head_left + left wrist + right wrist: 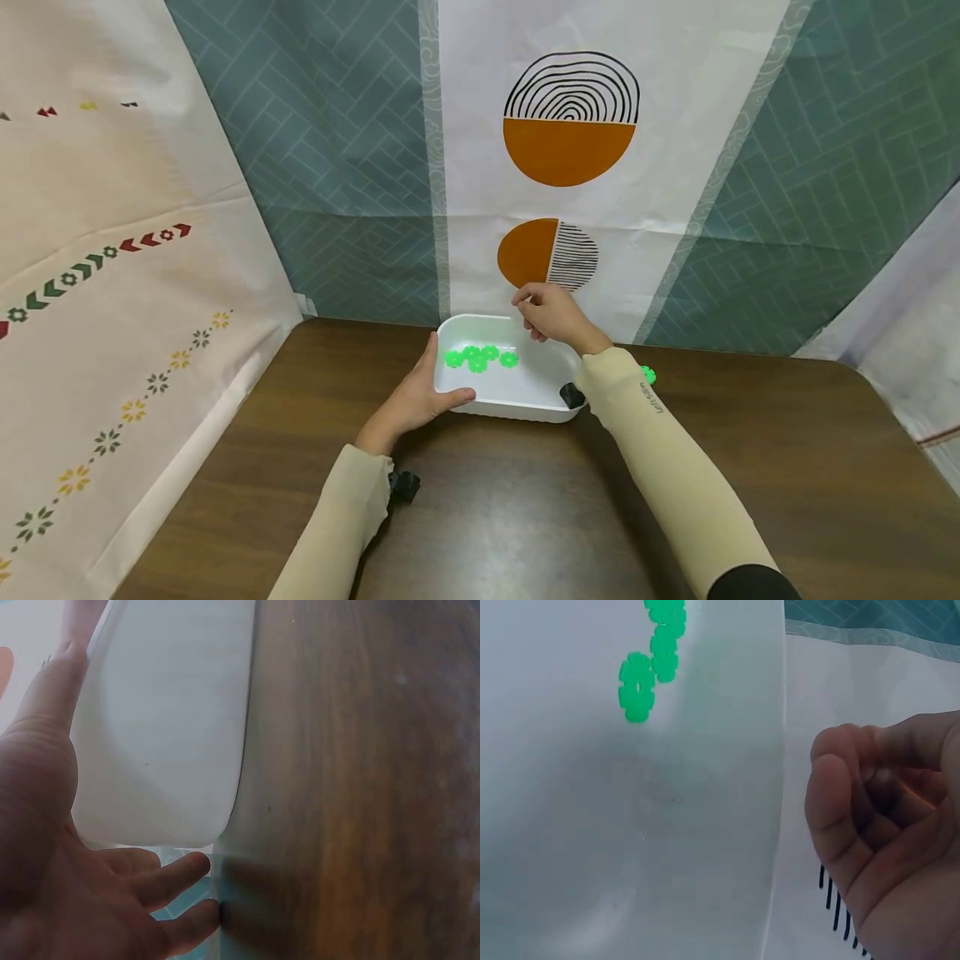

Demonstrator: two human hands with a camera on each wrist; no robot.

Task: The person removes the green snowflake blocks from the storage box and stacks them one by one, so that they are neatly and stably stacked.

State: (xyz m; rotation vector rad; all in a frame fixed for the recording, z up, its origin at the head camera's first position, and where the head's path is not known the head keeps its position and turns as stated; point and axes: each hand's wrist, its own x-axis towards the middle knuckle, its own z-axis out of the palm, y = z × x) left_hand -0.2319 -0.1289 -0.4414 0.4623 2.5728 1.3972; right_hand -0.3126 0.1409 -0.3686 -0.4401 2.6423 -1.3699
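A white rectangular tray (525, 407) stands at the table's back edge. Several green flower-shaped discs (477, 364) lie inside it, mostly toward its left half. My left hand (416, 396) holds the tray's left front corner, thumb over the front rim and fingers along the left outer side. In the left wrist view, those fingers (180, 881) spread past the tray's end. My right hand (553, 315) hovers over the tray's far rim, above the discs' level. Its fingers curl toward the thumb in the right wrist view, and nothing shows between them.
Another green disc (648, 375) lies on the brown wooden table (487, 508), right of the tray and partly behind the right sleeve. Patterned cloth (360, 208) hangs directly behind the table, and a cream cloth (135, 333) hangs along the left.
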